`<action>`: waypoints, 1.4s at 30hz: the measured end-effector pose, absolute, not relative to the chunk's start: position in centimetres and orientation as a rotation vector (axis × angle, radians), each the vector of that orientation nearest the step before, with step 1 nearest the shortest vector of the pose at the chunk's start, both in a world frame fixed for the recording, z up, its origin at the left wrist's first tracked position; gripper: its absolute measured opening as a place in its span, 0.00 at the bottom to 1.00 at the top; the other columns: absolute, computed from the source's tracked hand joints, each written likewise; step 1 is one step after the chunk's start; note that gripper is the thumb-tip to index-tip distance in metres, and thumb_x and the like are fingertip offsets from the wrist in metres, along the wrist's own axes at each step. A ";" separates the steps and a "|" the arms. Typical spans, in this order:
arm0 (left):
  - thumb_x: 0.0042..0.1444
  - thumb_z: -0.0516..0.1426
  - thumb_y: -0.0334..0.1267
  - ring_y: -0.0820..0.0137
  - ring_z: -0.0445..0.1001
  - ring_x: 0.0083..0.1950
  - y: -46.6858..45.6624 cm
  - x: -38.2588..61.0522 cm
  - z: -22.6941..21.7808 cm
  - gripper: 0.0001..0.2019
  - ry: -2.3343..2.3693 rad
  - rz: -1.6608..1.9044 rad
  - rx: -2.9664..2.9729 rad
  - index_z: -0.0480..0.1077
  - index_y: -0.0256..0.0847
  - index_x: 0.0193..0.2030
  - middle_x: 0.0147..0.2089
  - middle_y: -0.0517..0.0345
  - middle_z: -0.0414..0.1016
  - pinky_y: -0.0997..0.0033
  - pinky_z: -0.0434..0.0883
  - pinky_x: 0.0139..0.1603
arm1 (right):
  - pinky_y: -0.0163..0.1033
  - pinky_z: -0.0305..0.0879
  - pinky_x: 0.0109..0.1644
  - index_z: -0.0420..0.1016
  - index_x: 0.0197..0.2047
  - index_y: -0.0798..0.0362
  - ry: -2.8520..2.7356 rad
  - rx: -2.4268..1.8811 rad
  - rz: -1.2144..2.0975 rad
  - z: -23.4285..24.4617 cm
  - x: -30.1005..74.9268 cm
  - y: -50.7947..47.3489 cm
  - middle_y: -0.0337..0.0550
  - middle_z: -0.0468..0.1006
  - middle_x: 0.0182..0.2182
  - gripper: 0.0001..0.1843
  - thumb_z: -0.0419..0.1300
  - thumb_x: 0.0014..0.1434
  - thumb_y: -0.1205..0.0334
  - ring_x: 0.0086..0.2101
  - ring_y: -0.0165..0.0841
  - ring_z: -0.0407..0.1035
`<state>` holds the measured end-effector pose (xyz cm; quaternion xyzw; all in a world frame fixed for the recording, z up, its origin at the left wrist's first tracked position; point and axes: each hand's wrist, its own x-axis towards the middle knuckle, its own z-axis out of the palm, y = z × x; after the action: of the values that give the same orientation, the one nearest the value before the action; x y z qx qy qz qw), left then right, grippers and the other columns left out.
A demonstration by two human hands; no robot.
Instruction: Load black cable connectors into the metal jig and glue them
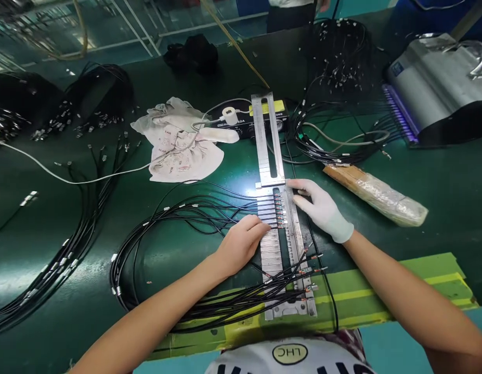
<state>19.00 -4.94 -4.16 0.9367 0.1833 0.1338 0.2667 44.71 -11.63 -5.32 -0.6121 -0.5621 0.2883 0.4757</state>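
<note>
My left hand [244, 243], bare, is pinched over the slotted metal jig [271, 249], its fingertips pressed together at the end of a black cable. Above it, several black cables [225, 199] lie side by side in the jig's slots, with small connector ends [278, 208] along the middle gap. My right hand [321, 206] wears a white glove. Its index finger and thumb are stretched apart against the jig's right-hand rail [292, 223]. More cables [241, 301] lie loose across the near end of the jig, their ends stripped to coloured wires.
A cable bundle [80, 234] curves on the left. Beyond the jig are a white cloth bag [186, 156] and a black box [246, 124]. At right lie a plastic-wrapped bar [381, 195] and a grey machine with a purple glow [439, 88]. Yellow-green tape [420, 280] lines the near edge.
</note>
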 end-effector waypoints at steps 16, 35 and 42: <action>0.68 0.49 0.29 0.67 0.67 0.43 -3.8 19.3 -4.8 0.12 0.277 0.433 2.723 0.66 0.37 0.55 0.45 0.49 0.72 0.66 0.70 0.44 | 0.52 0.62 0.67 0.71 0.58 0.47 -1.419 -1.500 0.649 -5.1 44.9 -11.0 0.44 0.73 0.56 0.18 0.56 0.66 0.63 0.58 0.39 0.66; 0.69 0.49 0.31 0.67 0.67 0.41 -5.4 18.1 -5.3 0.16 0.495 0.378 2.765 0.69 0.40 0.59 0.42 0.51 0.72 0.66 0.64 0.40 | 0.51 0.63 0.66 0.73 0.56 0.46 -1.430 -1.501 0.635 -5.2 45.0 -11.1 0.43 0.74 0.55 0.16 0.55 0.66 0.63 0.57 0.39 0.67; 0.70 0.48 0.35 0.66 0.70 0.48 -6.4 16.3 -2.5 0.16 0.472 0.279 2.532 0.67 0.40 0.61 0.47 0.52 0.74 0.63 0.67 0.51 | 0.50 0.63 0.65 0.74 0.57 0.47 -1.421 -1.516 0.622 -5.1 44.3 -12.3 0.43 0.74 0.55 0.16 0.55 0.67 0.59 0.57 0.39 0.68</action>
<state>16.32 -6.38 -2.50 0.9405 0.1752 0.1038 0.2722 44.33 -12.33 -5.07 -0.6179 -0.5792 0.2537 0.4673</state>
